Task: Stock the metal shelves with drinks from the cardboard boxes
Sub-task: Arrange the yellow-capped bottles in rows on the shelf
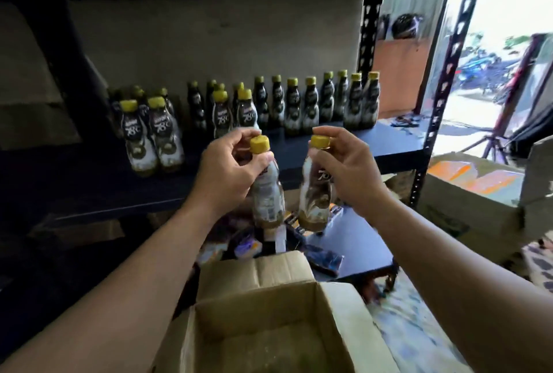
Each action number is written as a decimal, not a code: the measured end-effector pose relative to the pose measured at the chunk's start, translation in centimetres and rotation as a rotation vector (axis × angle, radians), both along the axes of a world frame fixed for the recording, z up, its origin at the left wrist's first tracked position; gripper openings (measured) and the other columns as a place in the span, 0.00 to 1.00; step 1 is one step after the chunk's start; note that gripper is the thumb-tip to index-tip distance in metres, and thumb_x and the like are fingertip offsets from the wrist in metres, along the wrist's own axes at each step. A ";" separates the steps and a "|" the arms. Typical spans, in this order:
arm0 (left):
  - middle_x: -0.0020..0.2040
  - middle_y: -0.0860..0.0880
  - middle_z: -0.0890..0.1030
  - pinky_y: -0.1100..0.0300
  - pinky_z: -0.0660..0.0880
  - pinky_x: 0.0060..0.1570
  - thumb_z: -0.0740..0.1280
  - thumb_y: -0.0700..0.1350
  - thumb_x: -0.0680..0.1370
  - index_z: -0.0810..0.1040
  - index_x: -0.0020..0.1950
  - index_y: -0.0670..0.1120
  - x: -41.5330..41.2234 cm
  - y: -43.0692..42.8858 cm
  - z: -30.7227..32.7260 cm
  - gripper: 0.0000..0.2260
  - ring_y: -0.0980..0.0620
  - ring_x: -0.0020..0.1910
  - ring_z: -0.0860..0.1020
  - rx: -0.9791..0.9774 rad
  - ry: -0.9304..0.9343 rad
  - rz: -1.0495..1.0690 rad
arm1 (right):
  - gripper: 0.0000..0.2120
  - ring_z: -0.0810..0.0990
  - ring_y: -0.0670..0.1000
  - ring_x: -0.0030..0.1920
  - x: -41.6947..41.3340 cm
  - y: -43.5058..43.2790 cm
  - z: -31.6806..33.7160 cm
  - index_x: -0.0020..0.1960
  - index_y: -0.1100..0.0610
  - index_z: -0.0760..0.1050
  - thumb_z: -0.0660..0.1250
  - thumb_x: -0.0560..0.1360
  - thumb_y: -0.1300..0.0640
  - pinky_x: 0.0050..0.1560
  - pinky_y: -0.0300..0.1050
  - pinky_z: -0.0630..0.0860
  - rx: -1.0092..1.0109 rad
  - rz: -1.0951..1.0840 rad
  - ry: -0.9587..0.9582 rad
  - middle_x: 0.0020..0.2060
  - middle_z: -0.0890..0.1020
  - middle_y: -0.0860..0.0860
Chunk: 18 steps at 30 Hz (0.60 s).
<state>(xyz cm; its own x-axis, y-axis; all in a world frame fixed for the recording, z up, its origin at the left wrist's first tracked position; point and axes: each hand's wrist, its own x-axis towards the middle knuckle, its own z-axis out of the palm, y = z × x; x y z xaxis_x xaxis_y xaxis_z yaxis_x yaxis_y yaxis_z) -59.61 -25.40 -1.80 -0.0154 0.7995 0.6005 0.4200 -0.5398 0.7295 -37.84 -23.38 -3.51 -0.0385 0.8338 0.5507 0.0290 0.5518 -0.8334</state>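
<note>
Two yellow-capped drinks hang at the centre of the frame, just in front of the dark metal shelf (344, 142). The left bottle (267, 190) is pinched at its neck by the left hand (233, 166), the grip clamped on it. The right bottle (315, 193) is held the same way by the right hand (344, 169), that grip also closed on the neck. The two bottles are near each other but apart.

Behind them, across the middle of the frame, a row of matching bottles (309, 103) stands on the shelf. At the bottom, an open cardboard box (329, 307) sits below the arms.

The step in hand looks like carrying a pair from box to shelf. The next move calls for reaching forward and setting both upright on bare board without knocking the standing ones.
</note>
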 end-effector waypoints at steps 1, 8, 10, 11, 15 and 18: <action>0.50 0.53 0.84 0.66 0.78 0.51 0.76 0.42 0.75 0.81 0.61 0.47 0.7 0.5 1.5 0.15 0.58 0.49 0.83 0.009 0.008 -0.011 | 0.14 0.81 0.46 0.44 0.6 0.4 1.4 0.59 0.50 0.79 0.71 0.78 0.65 0.49 0.41 0.80 0.022 -0.007 -0.032 0.46 0.84 0.51; 0.49 0.53 0.84 0.50 0.82 0.54 0.76 0.45 0.75 0.80 0.59 0.51 4.7 6.3 7.8 0.14 0.52 0.48 0.83 0.006 0.069 -0.028 | 0.13 0.83 0.41 0.44 4.0 4.9 7.3 0.63 0.51 0.77 0.70 0.80 0.61 0.45 0.36 0.78 0.043 -0.074 -0.120 0.46 0.86 0.46; 0.48 0.52 0.84 0.49 0.82 0.53 0.76 0.45 0.75 0.81 0.59 0.50 5.8 8.0 8.1 0.14 0.51 0.46 0.84 -0.002 0.088 -0.014 | 0.13 0.83 0.43 0.44 4.7 6.5 7.7 0.62 0.50 0.77 0.71 0.79 0.61 0.48 0.42 0.79 0.027 -0.071 -0.129 0.47 0.87 0.47; 0.48 0.51 0.84 0.49 0.82 0.52 0.77 0.45 0.74 0.81 0.58 0.50 6.2 8.8 8.1 0.14 0.50 0.46 0.83 -0.005 0.096 -0.011 | 0.13 0.84 0.44 0.44 5.0 7.4 7.7 0.62 0.49 0.77 0.71 0.79 0.61 0.49 0.45 0.79 0.019 -0.070 -0.133 0.48 0.87 0.47; 0.48 0.51 0.83 0.57 0.81 0.49 0.77 0.44 0.75 0.80 0.60 0.48 7.7 11.6 7.2 0.15 0.53 0.43 0.81 -0.035 0.140 -0.007 | 0.13 0.84 0.45 0.43 5.8 10.5 7.2 0.59 0.47 0.76 0.71 0.79 0.62 0.50 0.47 0.81 -0.021 -0.053 -0.143 0.47 0.87 0.47; 0.50 0.52 0.82 0.67 0.76 0.44 0.76 0.46 0.76 0.79 0.62 0.49 8.2 13.6 6.1 0.16 0.58 0.43 0.79 -0.059 0.158 -0.004 | 0.14 0.84 0.46 0.43 6.0 12.8 6.2 0.57 0.45 0.76 0.71 0.79 0.62 0.51 0.49 0.82 -0.049 -0.058 -0.160 0.47 0.87 0.47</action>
<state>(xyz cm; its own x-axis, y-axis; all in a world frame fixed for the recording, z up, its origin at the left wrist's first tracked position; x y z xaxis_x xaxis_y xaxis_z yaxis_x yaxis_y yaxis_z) -51.37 -11.75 4.27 0.0786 0.8334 0.5470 0.5296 -0.4998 0.6854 -31.80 -10.63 2.67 -0.0731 0.8627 0.5005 0.1939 0.5045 -0.8413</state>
